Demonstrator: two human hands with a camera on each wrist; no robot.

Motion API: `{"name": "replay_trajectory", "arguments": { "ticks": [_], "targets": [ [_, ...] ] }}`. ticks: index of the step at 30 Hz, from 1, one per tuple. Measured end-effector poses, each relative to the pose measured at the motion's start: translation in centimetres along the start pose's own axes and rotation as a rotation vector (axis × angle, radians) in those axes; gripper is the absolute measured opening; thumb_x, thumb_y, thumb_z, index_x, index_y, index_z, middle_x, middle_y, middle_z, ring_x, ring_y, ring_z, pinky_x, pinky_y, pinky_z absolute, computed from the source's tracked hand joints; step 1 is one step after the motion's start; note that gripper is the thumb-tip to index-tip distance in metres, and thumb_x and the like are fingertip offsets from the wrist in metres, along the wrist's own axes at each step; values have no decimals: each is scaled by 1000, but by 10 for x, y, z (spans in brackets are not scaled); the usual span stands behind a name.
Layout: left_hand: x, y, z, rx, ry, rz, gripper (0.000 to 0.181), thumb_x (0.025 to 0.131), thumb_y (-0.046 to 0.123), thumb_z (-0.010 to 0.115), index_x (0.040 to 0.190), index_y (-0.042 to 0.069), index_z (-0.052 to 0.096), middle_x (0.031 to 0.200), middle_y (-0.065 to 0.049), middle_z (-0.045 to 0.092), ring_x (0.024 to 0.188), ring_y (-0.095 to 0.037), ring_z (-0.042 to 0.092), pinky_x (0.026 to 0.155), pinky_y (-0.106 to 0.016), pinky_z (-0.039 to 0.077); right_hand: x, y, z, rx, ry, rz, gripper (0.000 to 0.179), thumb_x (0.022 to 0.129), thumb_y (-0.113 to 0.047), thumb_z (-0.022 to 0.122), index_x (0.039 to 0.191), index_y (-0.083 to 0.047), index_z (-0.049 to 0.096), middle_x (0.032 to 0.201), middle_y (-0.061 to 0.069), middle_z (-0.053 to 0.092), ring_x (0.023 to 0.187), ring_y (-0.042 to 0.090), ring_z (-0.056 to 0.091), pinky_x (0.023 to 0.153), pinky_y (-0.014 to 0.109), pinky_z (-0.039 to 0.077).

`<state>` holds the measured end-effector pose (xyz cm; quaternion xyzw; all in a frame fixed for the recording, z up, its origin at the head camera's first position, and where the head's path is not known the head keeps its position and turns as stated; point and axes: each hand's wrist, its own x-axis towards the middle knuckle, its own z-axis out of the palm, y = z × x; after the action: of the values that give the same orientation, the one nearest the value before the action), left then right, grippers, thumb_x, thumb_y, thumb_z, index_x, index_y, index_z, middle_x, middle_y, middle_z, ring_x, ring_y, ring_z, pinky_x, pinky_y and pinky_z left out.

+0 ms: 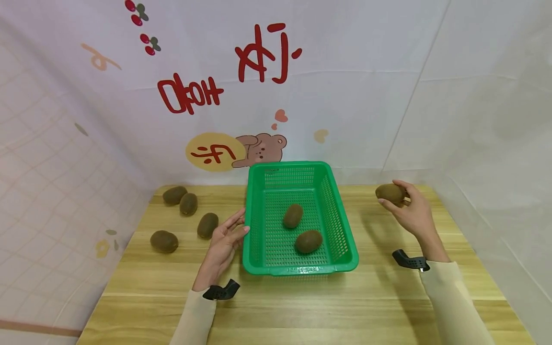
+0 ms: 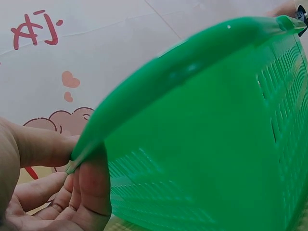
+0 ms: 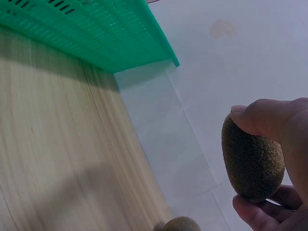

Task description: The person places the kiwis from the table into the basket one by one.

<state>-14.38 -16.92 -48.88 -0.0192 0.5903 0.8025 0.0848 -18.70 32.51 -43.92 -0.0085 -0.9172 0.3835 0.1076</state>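
Observation:
A green plastic basket [image 1: 343,225] stands at the middle of the table, with two brown kiwis inside, one kiwi [image 1: 293,216] behind the other kiwi [image 1: 308,241]. My left hand [image 1: 223,245] pinches the basket's left rim [image 2: 144,79] between thumb and fingers. At the far right, my right hand [image 1: 415,214] holds a fuzzy kiwi [image 1: 389,193] by its ends, thumb on one side and fingertips on the other. The right wrist view shows this held kiwi [image 3: 252,161] above a second kiwi [image 3: 182,224], which is cut off by the lower edge.
Left of the basket, several more kiwis lie on the wooden table [image 1: 276,311]: one kiwi [image 1: 208,225] close to my left hand, another kiwi [image 1: 164,241] farther left, and a pair at the back. A printed white cloth [image 1: 353,96] hangs behind the table.

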Motion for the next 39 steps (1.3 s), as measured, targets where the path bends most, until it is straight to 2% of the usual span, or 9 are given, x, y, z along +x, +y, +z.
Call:
{"name": "replay_trajectory", "arguments": {
  "ticks": [6,14,17,24,33,39],
  "targets": [
    [0,-1,1,-6,10,10,61,96,-2,65,153,9,48,121,-1,55,80,-4,54,65,-19,44,-3,-13,2,0,-27,-22,80,93,-43,74,158,-12,39,152,31,44,125,61,52,95,68,50],
    [0,1,3,-21,4,1,62,96,-3,65,154,10,47,121,0,55,81,-4,56,66,-19,44,-4,-29,7,-15,-9,-132,72,93,-33,77,154,-10,46,144,27,53,117,52,61,90,59,52],
    [0,2,3,-16,1,0,61,97,-2,65,154,10,47,121,0,55,81,-4,55,65,-19,44,-3,-35,11,0,-16,-166,71,93,-31,77,153,-8,47,143,26,54,117,49,62,91,57,52],
    [-4,5,4,-60,-11,-12,59,98,-4,62,153,11,49,122,-3,54,86,-4,62,69,-18,49,-1,-49,19,32,-39,-187,71,92,-32,78,152,-9,48,142,24,56,121,44,58,98,62,50],
    [-3,3,3,-1,-3,-5,60,98,0,65,154,11,47,123,0,55,77,-5,52,65,-19,42,-1,-66,32,65,-68,-259,69,90,-23,81,150,-9,51,138,19,59,122,37,57,99,58,51],
    [-2,2,2,-10,4,-7,60,98,-1,64,154,12,48,122,0,54,76,-6,50,64,-19,41,3,-73,45,58,-90,-326,68,89,-20,82,149,-8,52,136,18,60,120,36,59,96,57,53]
  ]
}}
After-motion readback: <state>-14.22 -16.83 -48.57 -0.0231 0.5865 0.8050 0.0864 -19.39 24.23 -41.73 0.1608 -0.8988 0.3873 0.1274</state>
